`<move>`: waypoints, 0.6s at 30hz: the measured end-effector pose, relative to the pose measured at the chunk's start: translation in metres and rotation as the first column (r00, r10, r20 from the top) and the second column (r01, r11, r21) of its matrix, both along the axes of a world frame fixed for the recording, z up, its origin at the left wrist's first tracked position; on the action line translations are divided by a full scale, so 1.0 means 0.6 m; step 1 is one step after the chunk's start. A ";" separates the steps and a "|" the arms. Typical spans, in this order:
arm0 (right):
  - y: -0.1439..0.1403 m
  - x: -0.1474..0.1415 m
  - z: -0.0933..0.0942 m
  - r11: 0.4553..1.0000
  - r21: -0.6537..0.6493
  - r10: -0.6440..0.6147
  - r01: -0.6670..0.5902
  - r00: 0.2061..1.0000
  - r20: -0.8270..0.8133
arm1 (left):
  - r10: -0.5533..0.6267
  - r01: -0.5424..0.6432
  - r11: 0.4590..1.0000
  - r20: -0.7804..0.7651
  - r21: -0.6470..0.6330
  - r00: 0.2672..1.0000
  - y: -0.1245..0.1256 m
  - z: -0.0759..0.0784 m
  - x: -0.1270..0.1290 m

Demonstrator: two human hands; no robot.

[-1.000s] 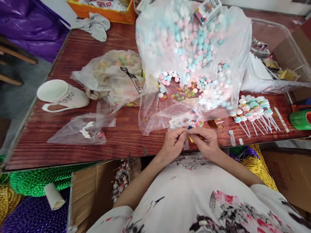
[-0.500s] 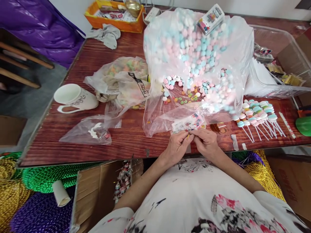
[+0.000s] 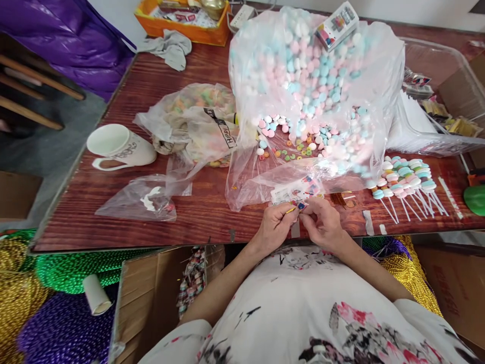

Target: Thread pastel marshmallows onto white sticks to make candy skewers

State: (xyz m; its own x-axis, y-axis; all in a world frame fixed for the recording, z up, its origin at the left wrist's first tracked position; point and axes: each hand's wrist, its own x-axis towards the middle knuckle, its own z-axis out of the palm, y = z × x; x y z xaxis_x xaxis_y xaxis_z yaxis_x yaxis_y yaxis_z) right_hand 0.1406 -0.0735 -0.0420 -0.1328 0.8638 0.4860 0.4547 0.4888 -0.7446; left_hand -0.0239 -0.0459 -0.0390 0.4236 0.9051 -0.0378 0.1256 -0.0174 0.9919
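A small printed wrapper is pinched between the closed fingertips of the left hand and right hand at the table edge; since a second ago the grip is unchanged and only the view has shifted, so the fiddling continues

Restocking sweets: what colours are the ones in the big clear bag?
Pastel pink, blue and white, in the big clear bag; head view.

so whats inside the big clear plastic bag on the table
The big clear plastic bag holds pink, blue and white round candies and small coloured rings; whatever lies under the heap is hidden.
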 end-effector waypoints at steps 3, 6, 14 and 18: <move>-0.012 -0.003 -0.007 0.984 -0.151 -0.117 0.094 0.983 -0.145 | 0.007 -0.008 0.998 0.009 0.063 1.000 0.000 0.006 0.001; -0.016 -0.003 -0.011 0.895 -0.446 -0.170 -0.029 0.900 -0.400 | -0.011 0.007 0.985 0.022 0.172 1.000 0.000 0.011 0.005; -0.011 0.002 -0.010 0.766 -0.576 -0.253 -0.286 0.689 -0.679 | -0.105 0.133 0.920 -0.095 0.369 0.990 0.008 0.032 0.010; -0.008 0.016 -0.006 0.722 -0.612 -0.198 -0.323 0.751 -0.630 | -0.182 0.214 0.941 -0.143 0.262 0.973 0.016 0.045 0.006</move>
